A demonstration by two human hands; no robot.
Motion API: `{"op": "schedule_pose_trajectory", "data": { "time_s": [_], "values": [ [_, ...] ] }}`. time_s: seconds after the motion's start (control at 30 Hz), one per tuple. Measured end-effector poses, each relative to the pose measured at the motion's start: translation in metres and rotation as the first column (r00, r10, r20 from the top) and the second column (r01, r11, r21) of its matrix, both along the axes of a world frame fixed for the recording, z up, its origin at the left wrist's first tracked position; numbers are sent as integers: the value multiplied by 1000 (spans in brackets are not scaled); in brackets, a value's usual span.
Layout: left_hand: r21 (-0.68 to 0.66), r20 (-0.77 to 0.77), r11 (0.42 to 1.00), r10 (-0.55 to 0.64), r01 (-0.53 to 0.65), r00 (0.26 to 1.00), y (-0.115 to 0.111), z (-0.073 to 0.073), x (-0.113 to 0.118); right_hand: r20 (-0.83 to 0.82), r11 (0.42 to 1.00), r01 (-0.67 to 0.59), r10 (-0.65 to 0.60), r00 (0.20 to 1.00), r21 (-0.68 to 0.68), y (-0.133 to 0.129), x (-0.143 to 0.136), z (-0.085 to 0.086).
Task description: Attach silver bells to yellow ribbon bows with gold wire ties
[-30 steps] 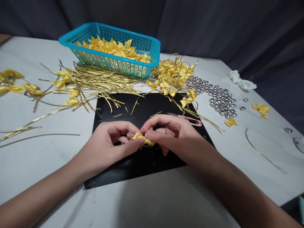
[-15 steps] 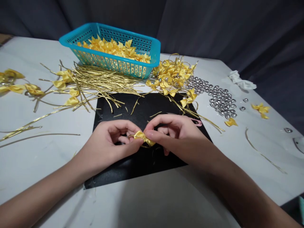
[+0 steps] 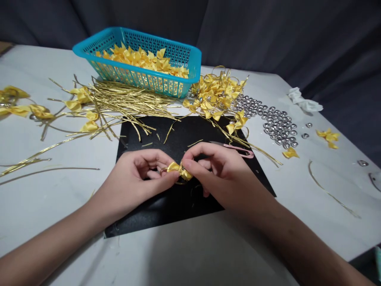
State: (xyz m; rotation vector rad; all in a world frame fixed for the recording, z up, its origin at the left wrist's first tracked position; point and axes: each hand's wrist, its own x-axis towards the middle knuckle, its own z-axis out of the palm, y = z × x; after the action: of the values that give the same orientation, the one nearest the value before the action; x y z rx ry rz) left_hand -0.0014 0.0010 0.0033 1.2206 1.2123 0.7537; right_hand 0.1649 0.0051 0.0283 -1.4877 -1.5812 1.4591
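Note:
A small yellow ribbon bow (image 3: 173, 167) with gold cord around it is held over a black mat (image 3: 143, 216). My left hand (image 3: 145, 171) pinches its left side between thumb and forefinger. My right hand (image 3: 211, 167) is closed at the bow's right side, thumb and forefinger pressed together on it or on its gold cord; exactly what the fingertips grip is too small to tell. Beside my right hand, partly behind it, pink-handled scissors (image 3: 249, 153) lie on the mat.
Behind the mat stand a blue basket (image 3: 195, 65) of yellow bows, gold cords (image 3: 127, 97) and a pile of corded bows (image 3: 218, 93). Silver beads (image 3: 279, 125) and white crumpled material (image 3: 303, 101) lie right. More bows (image 3: 41, 112) lie left.
My right hand has turned and shifted slightly left, showing more of the scissors. The bow has tilted a little between my fingers. My left hand is almost unmoved.

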Motion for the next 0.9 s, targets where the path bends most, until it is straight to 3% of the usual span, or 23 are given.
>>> {"op": "schedule_pose_trajectory", "data": {
  "time_s": [0.2, 0.4, 0.63, 0.9],
  "values": [
    [-7, 26, 1000, 1, -1, 1000, -1, 0, 0, -47, 997, 54, -57, 997, -62, 1, -1, 1],
    [24, 16, 1000, -18, 18, 1000, 0, -1, 0, 7, 999, 30, -30, 1000, -19, -1, -2, -3],
    [33, 35, 998, -62, 61, 997, 0, -4, -2, -65, 988, 30, -40, 997, -149, -4, -1, -2],
    [49, 30, 997, -55, 53, 998, 0, -2, 0, -60, 991, 52, -60, 996, -123, -2, -3, 0]
  ]
}}
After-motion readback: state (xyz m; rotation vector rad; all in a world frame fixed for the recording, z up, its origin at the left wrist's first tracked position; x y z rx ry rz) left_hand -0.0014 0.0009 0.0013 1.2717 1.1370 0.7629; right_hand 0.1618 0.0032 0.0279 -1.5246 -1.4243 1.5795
